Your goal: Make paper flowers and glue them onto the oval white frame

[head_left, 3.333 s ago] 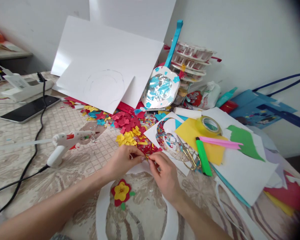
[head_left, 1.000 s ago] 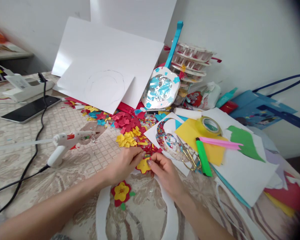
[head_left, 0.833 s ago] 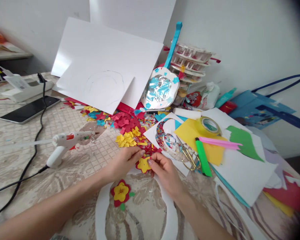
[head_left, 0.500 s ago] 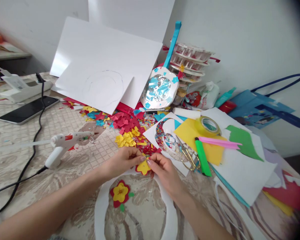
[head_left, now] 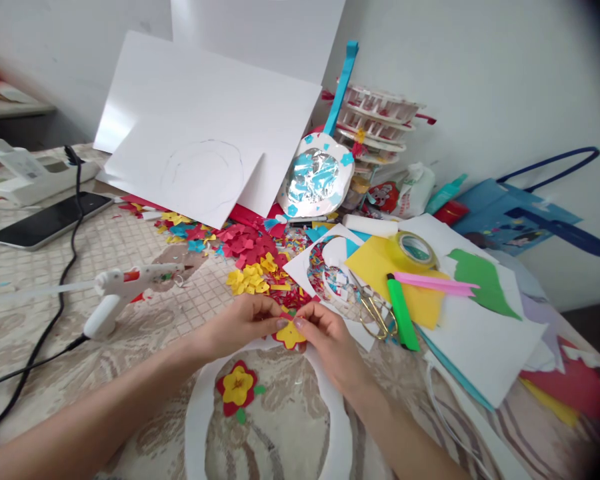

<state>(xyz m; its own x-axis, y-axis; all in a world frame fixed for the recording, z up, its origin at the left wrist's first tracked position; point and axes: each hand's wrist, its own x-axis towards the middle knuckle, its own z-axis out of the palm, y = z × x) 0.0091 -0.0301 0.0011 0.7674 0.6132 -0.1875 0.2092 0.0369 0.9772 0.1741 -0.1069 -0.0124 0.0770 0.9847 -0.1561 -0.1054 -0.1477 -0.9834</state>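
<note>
Between both hands is a yellow and red paper flower, above the top edge of a white wavy paper ring. My left hand pinches the flower's left side with thumb and fingers. From the right, my right hand grips its other side, thumb on the yellow layer. A bit of green shows behind the flower. A second red and yellow flower with two green leaves lies inside the ring at its upper left.
A glue gun with a black cord lies left, near a phone. Yellow flower cutouts and paper scraps sit beyond the hands. Scissors, a green marker and tape are at right. White boards lean behind.
The whole view has shifted slightly. Both hands keep hold of the flower, which is tilted a little differently, and a bit of green now shows behind it.
</note>
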